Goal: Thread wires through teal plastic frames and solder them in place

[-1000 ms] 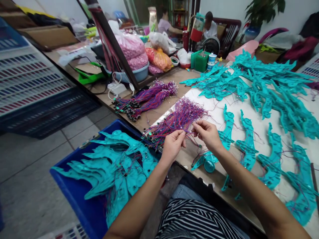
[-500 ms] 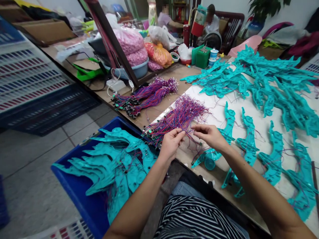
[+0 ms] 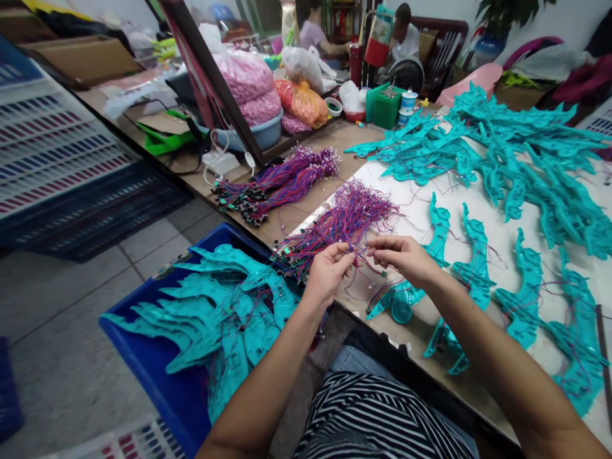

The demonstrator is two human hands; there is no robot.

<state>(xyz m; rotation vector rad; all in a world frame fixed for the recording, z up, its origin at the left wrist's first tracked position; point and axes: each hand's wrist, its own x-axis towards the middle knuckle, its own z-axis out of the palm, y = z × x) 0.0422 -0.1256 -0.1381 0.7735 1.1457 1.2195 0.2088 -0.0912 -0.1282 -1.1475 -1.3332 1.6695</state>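
Note:
My left hand [image 3: 331, 269] pinches thin red and blue wires [image 3: 354, 250] between thumb and fingers, over the table's near edge. Close by on the right, my right hand [image 3: 396, 256] is closed in a pinch on the same wires; their tips are too small to make out. Just behind both hands lies a loose heap of red and blue wires [image 3: 351, 207] with small black and green ends. A turquoise plastic part [image 3: 400, 301] lies right of my hands, partly covered by my right hand and forearm.
More turquoise parts [image 3: 478, 233] lie in a row on the right, with a large pile [image 3: 507, 137] behind. A blue crate [image 3: 138, 357] of similar parts stands at lower left. Bundled wires [image 3: 287, 182] lie beyond the heap. Two people sit at the back.
My right hand's fingers have drawn closer together near the left fingertips. The left hand has hardly moved, and the view has shifted slightly.

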